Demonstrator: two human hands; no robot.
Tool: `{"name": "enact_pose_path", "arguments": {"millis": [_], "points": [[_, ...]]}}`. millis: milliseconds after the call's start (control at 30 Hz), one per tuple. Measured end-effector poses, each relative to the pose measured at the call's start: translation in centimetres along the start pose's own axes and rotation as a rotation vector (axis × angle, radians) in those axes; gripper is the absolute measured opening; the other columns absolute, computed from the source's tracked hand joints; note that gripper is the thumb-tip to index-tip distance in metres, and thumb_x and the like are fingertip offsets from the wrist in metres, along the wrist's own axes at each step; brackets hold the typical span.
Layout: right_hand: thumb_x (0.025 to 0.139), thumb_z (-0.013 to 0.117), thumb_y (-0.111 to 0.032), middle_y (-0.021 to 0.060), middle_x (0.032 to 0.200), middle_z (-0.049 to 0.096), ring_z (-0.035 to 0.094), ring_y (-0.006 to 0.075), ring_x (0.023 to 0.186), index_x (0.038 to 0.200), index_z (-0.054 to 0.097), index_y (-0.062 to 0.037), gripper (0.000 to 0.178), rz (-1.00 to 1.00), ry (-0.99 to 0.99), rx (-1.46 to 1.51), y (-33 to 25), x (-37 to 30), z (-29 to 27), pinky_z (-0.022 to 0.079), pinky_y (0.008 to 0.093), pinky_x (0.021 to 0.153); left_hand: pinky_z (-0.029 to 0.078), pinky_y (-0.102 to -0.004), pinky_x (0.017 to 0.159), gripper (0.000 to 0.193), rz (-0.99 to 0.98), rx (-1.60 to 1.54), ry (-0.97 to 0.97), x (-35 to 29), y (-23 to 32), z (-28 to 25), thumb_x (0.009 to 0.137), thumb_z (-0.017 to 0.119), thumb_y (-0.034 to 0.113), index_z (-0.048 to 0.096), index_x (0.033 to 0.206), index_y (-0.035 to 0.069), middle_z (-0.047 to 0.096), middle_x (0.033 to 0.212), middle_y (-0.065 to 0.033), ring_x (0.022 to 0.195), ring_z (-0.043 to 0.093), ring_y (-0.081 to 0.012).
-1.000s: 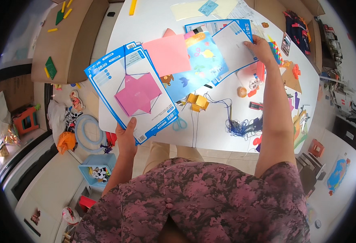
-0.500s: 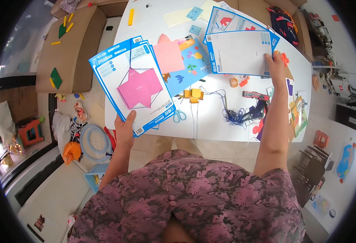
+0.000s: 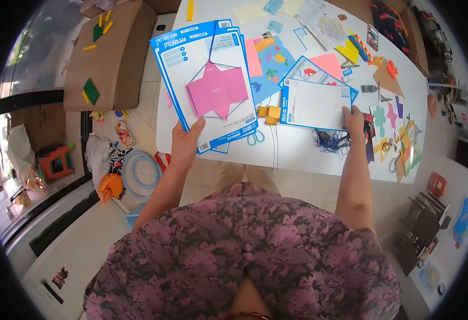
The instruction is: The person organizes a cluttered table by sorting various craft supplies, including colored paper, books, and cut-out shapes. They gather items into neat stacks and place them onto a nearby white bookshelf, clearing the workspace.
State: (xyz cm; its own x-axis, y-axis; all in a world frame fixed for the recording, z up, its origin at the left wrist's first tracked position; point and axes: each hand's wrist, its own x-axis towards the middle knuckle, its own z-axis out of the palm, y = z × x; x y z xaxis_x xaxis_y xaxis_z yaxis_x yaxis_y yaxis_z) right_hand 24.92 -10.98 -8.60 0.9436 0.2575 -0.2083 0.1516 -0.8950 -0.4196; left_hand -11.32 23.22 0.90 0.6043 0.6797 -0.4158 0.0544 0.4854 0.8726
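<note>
My left hand (image 3: 187,140) grips a stack of blue-bordered cards (image 3: 172,66) by its lower left edge, held above the table. On the top card lies a pink paper shape with pointed ends (image 3: 217,90), with dark string (image 3: 211,50) around it. My right hand (image 3: 353,120) is closed on the right edge of other blue-bordered cards (image 3: 315,104); the front one is mostly white, and a card behind it shows red shapes. Beneath and between the two sets, a folded yellow paper piece (image 3: 269,113), blue-handled scissors (image 3: 255,137) and a dark string tangle (image 3: 330,141) are partly visible.
The white table (image 3: 292,152) bears a blue picture sheet (image 3: 272,58), pink paper (image 3: 325,65), a drawn-on sheet (image 3: 322,24) and cut paper shapes (image 3: 379,117) at right. A brown sofa (image 3: 130,64) stands left; blue rings (image 3: 140,173) lie on the floor.
My right hand has drawn its cards down toward me, uncovering pink and yellow papers and a drawn-on sheet behind. The left stack has moved up and to the right in the view, still held.
</note>
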Motion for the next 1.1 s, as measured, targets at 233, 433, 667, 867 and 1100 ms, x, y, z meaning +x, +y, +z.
{"name": "enact_pose_path", "arguments": {"millis": [233, 433, 667, 867, 1100], "points": [[0.072, 0.066, -0.034, 0.0184, 0.087, 0.065, 0.062, 0.0332, 0.082, 0.096, 0.065, -0.0041, 0.038, 0.177, 0.087, -0.161, -1.4, -3.5, -0.8, 0.047, 0.0377, 0.075, 0.047, -0.0247, 0.074, 0.023, -0.001, 0.021, 0.024, 0.2, -0.1, 0.0, 0.086, 0.059, 0.009, 0.056, 0.107, 0.002, 0.062, 0.097, -0.0047, 0.084, 0.058, -0.0104], [0.083, 0.058, -0.011, -0.0018, 0.082, 0.060, 0.049, 0.0053, 0.068, 0.101, 0.061, -0.0039, 0.019, 0.195, 0.010, 0.830, 3.0, -4.6, -3.7, 0.039, 0.0198, 0.063, 0.048, -0.0251, 0.075, 0.025, -0.010, 0.017, -0.016, 0.9, -0.2, -1.8, 0.085, 0.061, 0.009, 0.057, 0.109, 0.002, 0.063, 0.100, -0.0062, 0.086, 0.059, -0.0115], [0.088, 0.054, -0.013, 0.0065, 0.091, 0.062, 0.056, 0.0112, 0.082, 0.102, 0.057, 0.0026, 0.021, 0.013, 0.735, 0.830, 8.5, -5.4, -10.1, 0.046, 0.0240, 0.071, 0.049, -0.0253, 0.074, 0.023, -0.004, 0.008, 0.029, 1.6, 0.4, -1.6, 0.085, 0.061, 0.008, 0.057, 0.106, 0.003, 0.062, 0.099, -0.0064, 0.085, 0.060, -0.0122], [0.088, 0.055, -0.014, 0.0061, 0.091, 0.061, 0.055, 0.0112, 0.081, 0.100, 0.059, 0.0020, 0.020, -0.080, 0.931, 0.540, 1.6, -5.7, -11.2, 0.044, 0.0242, 0.074, 0.047, -0.0251, 0.073, 0.025, 0.016, 0.127, -0.053, 1.5, 0.8, -0.9, 0.085, 0.061, 0.009, 0.056, 0.107, 0.001, 0.062, 0.098, -0.0057, 0.082, 0.058, -0.0109], [0.086, 0.057, -0.008, -0.0002, 0.087, 0.061, 0.053, 0.0065, 0.079, 0.102, 0.060, -0.0002, 0.018, -0.249, 0.340, 0.694, -8.9, -6.5, -8.0, 0.043, 0.0193, 0.071, 0.040, -0.0274, 0.088, 0.024, -0.052, 0.579, -0.374, 0.7, 3.0, 1.2, 0.083, 0.056, 0.004, 0.059, 0.107, 0.000, 0.054, 0.115, -0.0084, 0.102, 0.051, -0.0158]]}}
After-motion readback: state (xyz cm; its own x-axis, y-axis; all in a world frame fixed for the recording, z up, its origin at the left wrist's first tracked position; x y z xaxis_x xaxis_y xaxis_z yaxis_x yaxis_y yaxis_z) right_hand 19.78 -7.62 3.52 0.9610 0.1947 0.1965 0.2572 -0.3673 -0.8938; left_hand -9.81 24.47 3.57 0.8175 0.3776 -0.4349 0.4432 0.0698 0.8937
